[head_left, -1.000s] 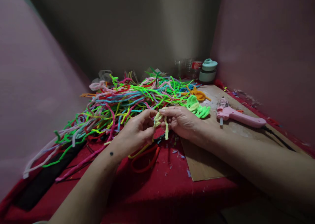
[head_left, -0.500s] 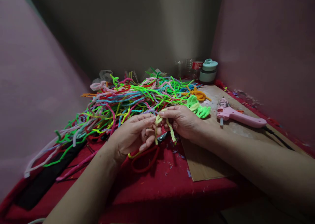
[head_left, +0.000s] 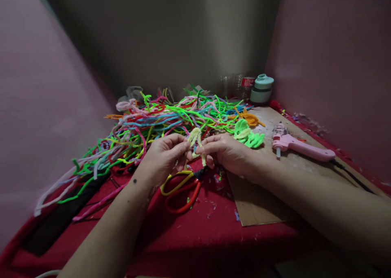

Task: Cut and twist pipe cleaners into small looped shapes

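Note:
My left hand (head_left: 163,157) and my right hand (head_left: 224,151) meet over the red cloth, both pinching a pale yellow pipe cleaner (head_left: 195,141) bent into loops, its ends hanging between the fingers. Just below the hands lie scissors (head_left: 181,190) with yellow and red handles. Behind the hands spreads a big heap of coloured pipe cleaners (head_left: 171,119). Folded green pipe-cleaner shapes (head_left: 248,134) rest to the right of my right hand.
A pink glue gun (head_left: 297,145) with a black cord lies on a cardboard sheet (head_left: 262,206) at the right. A mint-lidded jar (head_left: 262,88) and clear containers stand at the back corner. Pink walls close in on both sides. A black strip (head_left: 61,217) lies at left.
Both hands have lifted the yellow pipe cleaner a little and turned it, so its loops now stand above the fingers. The scissors' handles show more fully below the hands.

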`<act>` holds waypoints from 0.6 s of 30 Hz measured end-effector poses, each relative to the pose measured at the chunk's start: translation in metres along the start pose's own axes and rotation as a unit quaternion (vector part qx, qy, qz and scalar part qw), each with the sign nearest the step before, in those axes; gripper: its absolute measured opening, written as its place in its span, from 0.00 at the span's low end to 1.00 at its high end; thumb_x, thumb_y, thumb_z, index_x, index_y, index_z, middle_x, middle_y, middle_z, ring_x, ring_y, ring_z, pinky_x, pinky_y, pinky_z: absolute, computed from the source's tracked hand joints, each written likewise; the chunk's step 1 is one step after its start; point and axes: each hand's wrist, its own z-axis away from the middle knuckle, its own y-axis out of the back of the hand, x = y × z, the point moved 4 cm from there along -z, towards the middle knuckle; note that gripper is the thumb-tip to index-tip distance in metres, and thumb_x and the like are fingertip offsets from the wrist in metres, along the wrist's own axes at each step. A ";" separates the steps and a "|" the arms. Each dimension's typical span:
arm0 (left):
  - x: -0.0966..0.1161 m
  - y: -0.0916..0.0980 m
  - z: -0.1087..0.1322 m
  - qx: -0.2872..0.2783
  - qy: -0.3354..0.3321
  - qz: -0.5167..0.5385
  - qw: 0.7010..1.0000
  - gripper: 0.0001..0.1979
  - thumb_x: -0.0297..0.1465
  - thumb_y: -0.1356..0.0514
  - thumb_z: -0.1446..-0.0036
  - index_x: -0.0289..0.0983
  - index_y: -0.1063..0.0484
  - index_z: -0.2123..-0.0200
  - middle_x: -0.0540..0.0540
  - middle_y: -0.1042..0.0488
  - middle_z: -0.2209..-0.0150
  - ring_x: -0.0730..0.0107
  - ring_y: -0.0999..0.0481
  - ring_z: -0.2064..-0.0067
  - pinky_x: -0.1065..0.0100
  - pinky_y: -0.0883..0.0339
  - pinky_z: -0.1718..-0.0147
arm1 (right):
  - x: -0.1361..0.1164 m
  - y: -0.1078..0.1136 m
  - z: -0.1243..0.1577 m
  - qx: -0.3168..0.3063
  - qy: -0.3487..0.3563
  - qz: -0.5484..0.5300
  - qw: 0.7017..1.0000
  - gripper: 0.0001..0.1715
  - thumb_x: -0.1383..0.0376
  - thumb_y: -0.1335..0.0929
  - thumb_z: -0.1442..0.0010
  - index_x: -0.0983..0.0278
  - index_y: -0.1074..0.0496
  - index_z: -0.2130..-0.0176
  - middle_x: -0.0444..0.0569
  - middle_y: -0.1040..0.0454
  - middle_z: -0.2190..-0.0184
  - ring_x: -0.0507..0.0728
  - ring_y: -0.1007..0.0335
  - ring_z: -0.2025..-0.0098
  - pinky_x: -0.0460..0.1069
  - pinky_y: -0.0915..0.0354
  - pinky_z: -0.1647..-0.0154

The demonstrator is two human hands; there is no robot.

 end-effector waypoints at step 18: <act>0.005 -0.009 0.003 0.030 -0.034 -0.090 0.995 0.05 0.31 0.42 0.50 0.35 0.35 0.72 0.53 0.30 0.81 0.82 0.37 0.87 0.79 0.47 0.89 | -0.017 -0.002 0.009 0.128 0.158 0.061 0.977 0.09 0.65 0.29 0.53 0.66 0.32 0.77 0.44 0.28 0.79 0.48 0.34 0.80 0.46 0.34 0.74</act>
